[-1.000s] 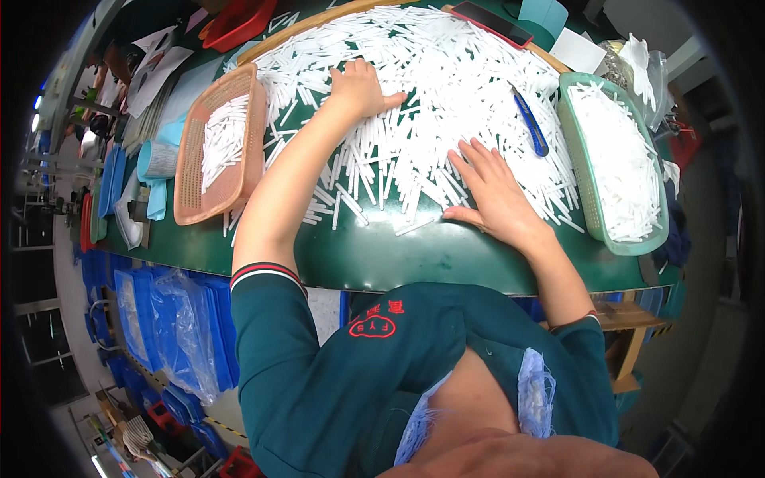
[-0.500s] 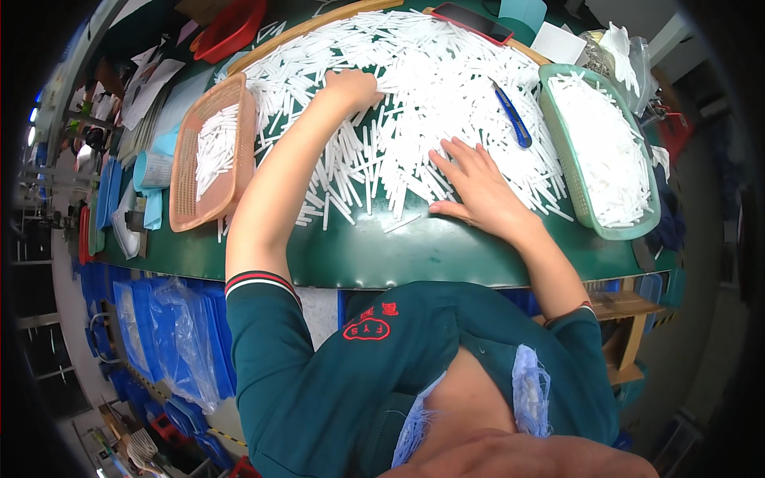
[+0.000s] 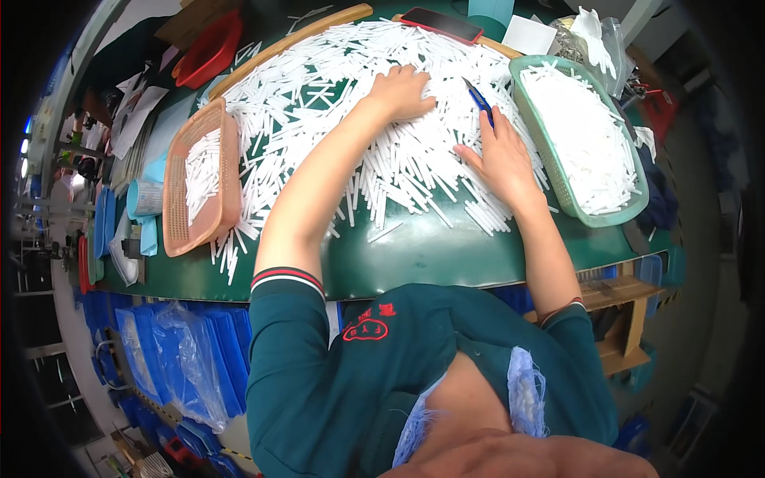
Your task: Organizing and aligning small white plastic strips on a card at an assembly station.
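A broad heap of short white sticks [image 3: 319,119] covers much of the green table. My left hand [image 3: 401,95] rests on the middle of the heap, its fingers bent a little and the thumb apart; whether sticks lie beneath its palm is hidden. To its right, my right hand [image 3: 508,163] lies on the sticks with fingers stretched out and thumb spread. A blue utility knife [image 3: 479,99] lies on the heap at the right fingertips, its lower end covered by them; I cannot tell whether they press on it.
An orange basket [image 3: 226,191] holding some sticks stands left, a green basket [image 3: 550,151] full of them right. Wooden strips [image 3: 291,46] edge the heap at the back, near a phone [image 3: 442,25]. A red tray [image 3: 211,56] sits back left, a white glove [image 3: 590,36] back right.
My left hand has moved to the right across the heap. The right hand has shifted right and away from me, up to the knife. Sticks in front have spread differently.
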Demonstrator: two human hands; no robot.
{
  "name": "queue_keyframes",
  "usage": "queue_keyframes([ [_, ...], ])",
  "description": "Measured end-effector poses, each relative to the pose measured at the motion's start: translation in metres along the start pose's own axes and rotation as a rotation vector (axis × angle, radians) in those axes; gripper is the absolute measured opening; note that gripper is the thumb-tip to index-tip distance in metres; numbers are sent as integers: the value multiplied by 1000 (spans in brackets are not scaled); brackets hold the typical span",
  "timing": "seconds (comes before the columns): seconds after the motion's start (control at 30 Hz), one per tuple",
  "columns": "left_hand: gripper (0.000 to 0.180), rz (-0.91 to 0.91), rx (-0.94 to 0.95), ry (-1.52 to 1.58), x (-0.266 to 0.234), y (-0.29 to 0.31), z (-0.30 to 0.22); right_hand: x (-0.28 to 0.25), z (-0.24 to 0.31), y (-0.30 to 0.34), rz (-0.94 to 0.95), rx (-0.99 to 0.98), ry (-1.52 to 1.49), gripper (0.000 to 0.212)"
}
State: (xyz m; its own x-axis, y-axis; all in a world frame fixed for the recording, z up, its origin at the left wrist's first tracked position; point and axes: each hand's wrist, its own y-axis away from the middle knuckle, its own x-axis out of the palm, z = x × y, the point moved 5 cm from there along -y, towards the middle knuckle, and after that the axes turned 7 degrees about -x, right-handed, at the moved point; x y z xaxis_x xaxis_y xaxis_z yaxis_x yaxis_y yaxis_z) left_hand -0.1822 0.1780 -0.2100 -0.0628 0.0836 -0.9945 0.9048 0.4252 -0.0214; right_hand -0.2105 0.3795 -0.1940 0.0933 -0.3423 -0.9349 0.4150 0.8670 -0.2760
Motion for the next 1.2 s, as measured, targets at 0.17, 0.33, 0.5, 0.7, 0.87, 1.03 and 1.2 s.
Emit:
queue_keyframes([
  [0.17, 38, -40, 263, 52, -13, 19, 20, -3, 0, 0, -9, 10, 3, 80],
  [0.33, 73, 339, 228, -16, -42, 49, -1, -9, 12, 2, -67, -111, 79, 92],
  [0.5, 106, 173, 323, -226, -37, 54, -21, 9, 29, 11, 41, -245, 13, 105],
  [0.7, 67, -22, 485, -406, -11, 55, -21, 13, 31, 10, 20, -281, -1, 100],
  [0.87, 44, -121, 480, -316, -17, 60, -21, 10, 33, 9, 2, -280, -18, 96],
  [1.03, 32, -19, 344, -371, -27, 54, -15, 8, 35, 10, -2, -267, -7, 93],
  [1.2, 22, 34, 144, -187, -50, 52, 10, 5, 37, 9, 42, -244, 0, 86],
])
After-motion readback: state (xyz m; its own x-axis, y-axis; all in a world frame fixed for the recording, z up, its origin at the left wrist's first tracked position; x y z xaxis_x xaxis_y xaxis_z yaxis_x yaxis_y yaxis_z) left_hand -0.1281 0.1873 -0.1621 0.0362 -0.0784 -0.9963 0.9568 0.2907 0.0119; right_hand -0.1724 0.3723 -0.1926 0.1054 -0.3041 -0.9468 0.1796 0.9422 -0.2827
